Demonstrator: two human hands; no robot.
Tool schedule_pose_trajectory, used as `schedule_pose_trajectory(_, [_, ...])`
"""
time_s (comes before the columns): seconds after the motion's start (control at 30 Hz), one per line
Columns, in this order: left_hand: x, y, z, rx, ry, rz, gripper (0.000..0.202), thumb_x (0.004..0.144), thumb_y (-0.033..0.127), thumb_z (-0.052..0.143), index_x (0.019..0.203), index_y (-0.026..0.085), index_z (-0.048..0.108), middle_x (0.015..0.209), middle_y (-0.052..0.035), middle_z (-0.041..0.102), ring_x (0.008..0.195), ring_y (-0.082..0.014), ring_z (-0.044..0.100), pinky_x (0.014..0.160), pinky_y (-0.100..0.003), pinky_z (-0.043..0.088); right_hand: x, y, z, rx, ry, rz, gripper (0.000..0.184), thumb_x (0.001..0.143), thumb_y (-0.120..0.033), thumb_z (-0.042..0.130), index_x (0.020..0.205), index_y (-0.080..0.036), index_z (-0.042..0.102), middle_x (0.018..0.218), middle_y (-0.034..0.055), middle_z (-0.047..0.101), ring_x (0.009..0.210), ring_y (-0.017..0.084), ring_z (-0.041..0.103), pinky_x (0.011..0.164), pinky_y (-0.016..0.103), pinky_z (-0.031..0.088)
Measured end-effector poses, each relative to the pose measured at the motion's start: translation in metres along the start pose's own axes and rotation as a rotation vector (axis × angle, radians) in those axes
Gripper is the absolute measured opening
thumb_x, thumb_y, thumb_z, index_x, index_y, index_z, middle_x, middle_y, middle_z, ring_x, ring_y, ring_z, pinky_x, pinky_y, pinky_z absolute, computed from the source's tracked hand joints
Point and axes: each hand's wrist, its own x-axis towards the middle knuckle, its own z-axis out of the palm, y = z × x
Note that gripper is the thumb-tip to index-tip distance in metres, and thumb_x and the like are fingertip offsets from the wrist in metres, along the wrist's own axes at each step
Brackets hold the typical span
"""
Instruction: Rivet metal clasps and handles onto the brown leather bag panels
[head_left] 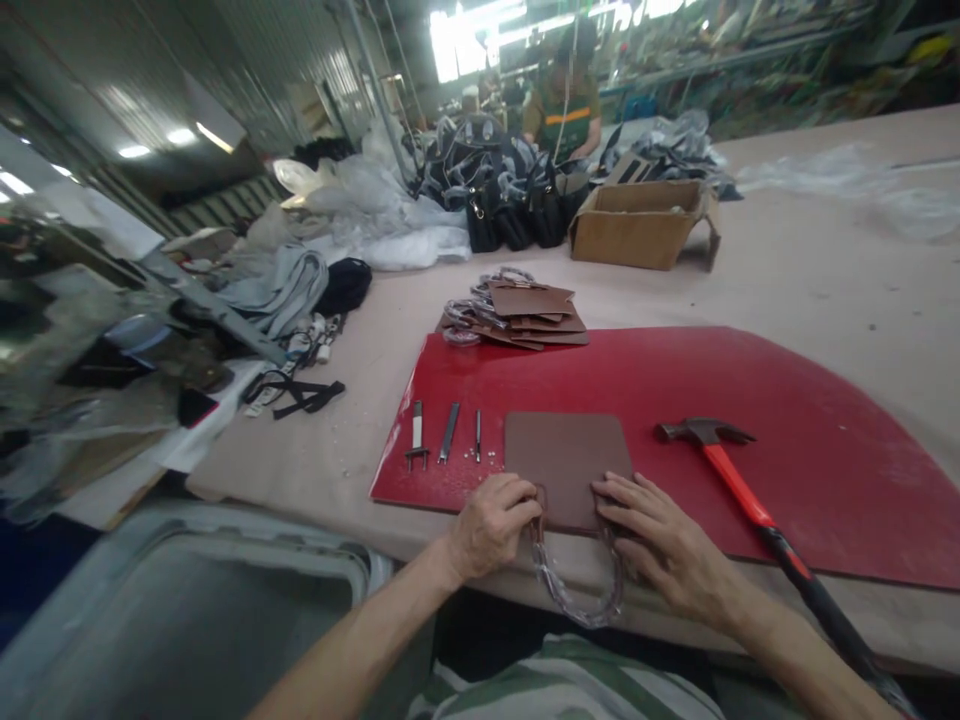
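At the near edge of the bench (787, 230): we have a brown panel (566, 445) lying flat on a red board (810, 440), its near side by the board's front edge.
Wrapped handle (581, 612): it curves toward us in a U from the panel's near side, sheathed in clear plastic, its bend past the board.
Left hand (491, 525): ours is closed, fingers and thumb pinching the handle's left end at the panel's near left corner.
Right hand (660, 530): ours lies with fingers stretched over the handle's right end and the panel's edge; we cannot tell whether it grips. Our two hands are apart, the loop between them.
Slim metal tools: left of the panel we see a two-pronged tool (417, 430), a flat punch (448, 432) and a thin rod (478, 436), side by side.
Hammer (731, 480): to our right, claw head on the board, red and black grip slanting toward us.
Brown pile (536, 300): stacked panels with wrapped handles sit at the board's far left edge.
Farther back: we see black bags (514, 215) beside a cardboard box (630, 235), and a co-worker (574, 105) behind them.
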Motion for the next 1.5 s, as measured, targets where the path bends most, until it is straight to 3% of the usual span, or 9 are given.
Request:
schedule_pose_trajectory(0.2, [0.0,0.005,0.0,-0.136,0.103,-0.035,0.029,0.091,0.011,0.043,0.101,0.017,0.07,0.105,-0.0121,0.071,0.103,-0.0215,0.063,0.093,-0.04,0.054,0.002,-0.01,0.008,-0.076,0.01,0.08,0.043,0.095,-0.032,0.048,0.136,-0.024,0.059,0.142,0.0122,0.058,0.139,0.028,0.046,0.115,0.057,0.036])
schedule_pose_trajectory(0.33, [0.007,0.001,-0.013,-0.275,0.247,-0.23,0.025,0.092,0.012,0.045,0.104,0.017,0.067,0.1,-0.0099,0.073,0.096,-0.0185,0.068,0.087,-0.033,0.056,0.021,-0.028,0.021,-0.222,0.101,0.184,0.046,0.089,-0.044,0.059,0.127,-0.018,0.063,0.137,0.0165,0.06,0.131,0.035,0.052,0.112,0.06,0.036])
schedule_pose_trajectory(0.43, [0.015,-0.018,-0.032,-0.09,0.278,-0.443,0.021,0.092,0.014,0.048,0.098,0.017,0.068,0.096,-0.0091,0.072,0.093,-0.0191,0.068,0.085,-0.032,0.054,0.034,-0.034,0.029,-0.278,0.097,0.186,0.054,0.085,-0.045,0.065,0.129,-0.015,0.061,0.14,0.0178,0.057,0.131,0.038,0.05,0.111,0.06,0.036])
schedule_pose_trajectory(0.63, [0.03,-0.074,-0.069,0.371,-0.148,-0.847,0.029,0.087,0.039,0.062,0.096,0.013,0.071,0.099,-0.0169,0.072,0.096,-0.0295,0.069,0.084,-0.038,0.051,0.034,-0.033,0.036,-0.221,0.104,0.207,0.051,0.088,-0.042,0.062,0.132,-0.016,0.059,0.143,0.0163,0.055,0.136,0.036,0.045,0.112,0.06,0.035])
schedule_pose_trajectory(0.77, [0.043,-0.103,-0.074,0.298,-0.38,-0.998,0.03,0.076,0.046,0.07,0.079,0.016,0.072,0.085,-0.017,0.074,0.087,-0.0311,0.071,0.07,-0.033,0.049,0.033,-0.037,0.032,-0.176,0.079,0.225,0.052,0.087,-0.039,0.064,0.132,-0.015,0.059,0.144,0.016,0.055,0.138,0.036,0.042,0.113,0.061,0.033])
schedule_pose_trajectory(0.93, [0.054,-0.117,-0.076,0.135,-0.439,-1.036,0.02,0.067,0.031,0.072,0.054,0.017,0.065,0.051,-0.007,0.063,0.057,-0.0214,0.063,0.053,-0.027,0.038,0.035,-0.042,0.029,-0.146,0.087,0.245,0.053,0.085,-0.037,0.067,0.131,-0.014,0.059,0.143,0.0164,0.055,0.138,0.036,0.042,0.115,0.061,0.032])
schedule_pose_trajectory(1.07, [0.043,-0.111,-0.086,-0.39,-0.174,-1.144,0.021,0.063,0.035,0.075,0.063,0.016,0.065,0.046,0.0006,0.057,0.044,-0.0128,0.051,0.045,-0.022,0.033,0.034,-0.045,0.03,-0.125,0.118,0.272,0.053,0.083,-0.036,0.07,0.131,-0.015,0.059,0.145,0.0172,0.053,0.139,0.037,0.04,0.115,0.063,0.031])
schedule_pose_trajectory(1.2, [0.033,-0.088,-0.09,-0.93,0.148,-1.175,0.038,0.053,0.037,0.085,0.075,0.014,0.064,0.068,-0.0019,0.07,0.055,-0.0121,0.06,0.051,-0.021,0.046,0.033,-0.047,0.033,-0.124,0.155,0.29,0.056,0.081,-0.035,0.071,0.131,-0.012,0.057,0.147,0.0197,0.049,0.141,0.038,0.037,0.116,0.061,0.03])
schedule_pose_trajectory(1.5, [0.042,-0.01,-0.034,-1.196,0.397,-0.9,0.042,0.064,0.033,0.086,0.094,0.014,0.062,0.081,-0.003,0.074,0.068,-0.0147,0.07,0.065,-0.028,0.06,0.031,-0.045,0.036,-0.12,0.175,0.261,0.057,0.083,-0.036,0.069,0.132,-0.01,0.056,0.144,0.0199,0.052,0.141,0.037,0.037,0.117,0.061,0.031])
